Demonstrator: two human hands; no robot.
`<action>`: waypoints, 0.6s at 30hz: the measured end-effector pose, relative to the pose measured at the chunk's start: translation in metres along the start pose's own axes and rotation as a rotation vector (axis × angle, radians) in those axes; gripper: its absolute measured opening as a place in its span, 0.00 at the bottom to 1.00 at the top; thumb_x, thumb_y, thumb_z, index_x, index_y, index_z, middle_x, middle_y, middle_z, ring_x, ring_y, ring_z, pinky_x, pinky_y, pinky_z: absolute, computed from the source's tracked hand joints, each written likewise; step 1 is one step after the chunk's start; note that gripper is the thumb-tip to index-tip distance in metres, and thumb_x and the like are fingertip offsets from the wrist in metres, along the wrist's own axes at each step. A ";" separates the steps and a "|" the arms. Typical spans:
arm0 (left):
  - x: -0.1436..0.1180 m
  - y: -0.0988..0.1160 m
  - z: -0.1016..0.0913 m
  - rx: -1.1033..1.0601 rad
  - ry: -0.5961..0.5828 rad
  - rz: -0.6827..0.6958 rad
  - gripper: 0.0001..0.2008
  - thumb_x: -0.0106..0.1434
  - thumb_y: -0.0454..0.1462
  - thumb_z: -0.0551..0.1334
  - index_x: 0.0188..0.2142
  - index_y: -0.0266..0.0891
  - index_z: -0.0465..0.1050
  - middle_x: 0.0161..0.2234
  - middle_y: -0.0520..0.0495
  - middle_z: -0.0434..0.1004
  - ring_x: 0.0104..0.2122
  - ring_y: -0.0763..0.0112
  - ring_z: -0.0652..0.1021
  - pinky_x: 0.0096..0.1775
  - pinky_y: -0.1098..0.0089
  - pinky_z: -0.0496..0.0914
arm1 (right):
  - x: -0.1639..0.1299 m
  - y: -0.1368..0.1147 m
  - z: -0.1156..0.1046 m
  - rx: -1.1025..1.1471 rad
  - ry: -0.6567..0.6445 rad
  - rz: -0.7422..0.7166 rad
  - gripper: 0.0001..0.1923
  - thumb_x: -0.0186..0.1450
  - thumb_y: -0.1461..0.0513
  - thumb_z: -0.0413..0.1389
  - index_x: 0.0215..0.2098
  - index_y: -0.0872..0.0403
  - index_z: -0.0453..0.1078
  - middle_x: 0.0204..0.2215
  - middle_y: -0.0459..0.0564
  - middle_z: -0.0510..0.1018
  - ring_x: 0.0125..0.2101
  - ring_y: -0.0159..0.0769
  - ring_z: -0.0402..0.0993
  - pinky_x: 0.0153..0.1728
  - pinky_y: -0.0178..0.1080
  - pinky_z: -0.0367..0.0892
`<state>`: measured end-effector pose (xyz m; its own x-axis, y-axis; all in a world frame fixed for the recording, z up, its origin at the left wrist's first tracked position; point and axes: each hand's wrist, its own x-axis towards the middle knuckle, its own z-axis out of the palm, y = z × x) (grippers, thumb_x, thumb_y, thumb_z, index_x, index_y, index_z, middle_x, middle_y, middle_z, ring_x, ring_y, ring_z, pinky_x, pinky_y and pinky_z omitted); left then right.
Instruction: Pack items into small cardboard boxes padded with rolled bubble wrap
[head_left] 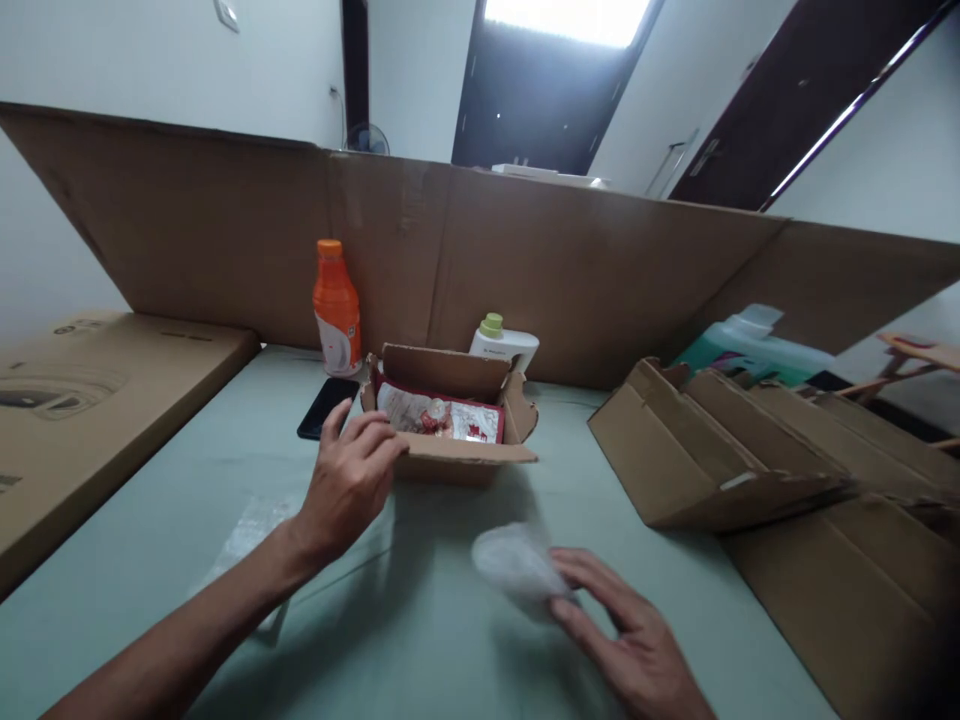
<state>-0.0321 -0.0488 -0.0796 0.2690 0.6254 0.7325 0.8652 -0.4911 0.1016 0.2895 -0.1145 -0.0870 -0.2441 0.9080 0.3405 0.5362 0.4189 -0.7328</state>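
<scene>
A small open cardboard box (450, 472) stands mid-table with its flaps folded outward. Inside it lies a red and white printed packet (442, 415). My left hand (352, 480) is at the box's front left corner, its curled fingers gripping the front flap; the thumb is mostly hidden. Between the thumb and fingers of my right hand (622, 620) is a piece of whitish, see-through wrap (517, 562), blurred by motion. It hangs over the table in front of the box, apart from it.
Behind the box stand an orange bottle (336, 310) and a white bottle with a green cap (504, 342). A black phone (324, 408) lies left of the box. Clear plastic (251, 530) lies under my left forearm. More open cartons (697, 450) occupy the right; a large flat carton (112, 400), the left.
</scene>
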 end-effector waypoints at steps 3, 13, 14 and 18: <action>-0.016 0.001 0.001 -0.020 0.023 0.032 0.13 0.68 0.27 0.56 0.44 0.41 0.76 0.41 0.46 0.82 0.49 0.59 0.78 0.63 0.43 0.56 | 0.028 -0.007 -0.030 -0.115 0.212 -0.057 0.10 0.63 0.53 0.63 0.40 0.46 0.80 0.39 0.50 0.85 0.38 0.44 0.83 0.37 0.40 0.79; -0.011 -0.001 0.002 -0.094 0.041 0.006 0.11 0.68 0.27 0.56 0.42 0.39 0.76 0.40 0.44 0.81 0.44 0.62 0.79 0.62 0.45 0.57 | 0.206 -0.052 0.015 -0.433 -0.347 -0.261 0.11 0.63 0.62 0.59 0.42 0.48 0.79 0.39 0.48 0.85 0.37 0.42 0.80 0.39 0.41 0.72; -0.010 -0.001 0.001 -0.095 0.039 0.003 0.11 0.68 0.27 0.56 0.42 0.39 0.76 0.40 0.44 0.81 0.44 0.62 0.79 0.62 0.45 0.58 | 0.216 -0.047 0.027 -0.480 -0.463 -0.244 0.10 0.62 0.64 0.60 0.40 0.48 0.80 0.36 0.47 0.85 0.35 0.41 0.80 0.36 0.39 0.70; -0.001 -0.004 0.001 -0.091 0.037 0.008 0.11 0.68 0.29 0.56 0.42 0.39 0.77 0.38 0.45 0.81 0.41 0.63 0.79 0.62 0.45 0.59 | 0.230 -0.033 0.060 -0.589 -0.663 -0.197 0.09 0.61 0.68 0.59 0.31 0.49 0.80 0.27 0.47 0.83 0.28 0.39 0.78 0.29 0.36 0.64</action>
<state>-0.0351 -0.0469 -0.0808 0.2583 0.5990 0.7580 0.8204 -0.5503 0.1553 0.1673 0.0805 -0.0200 -0.6922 0.7126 -0.1142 0.7174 0.6624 -0.2158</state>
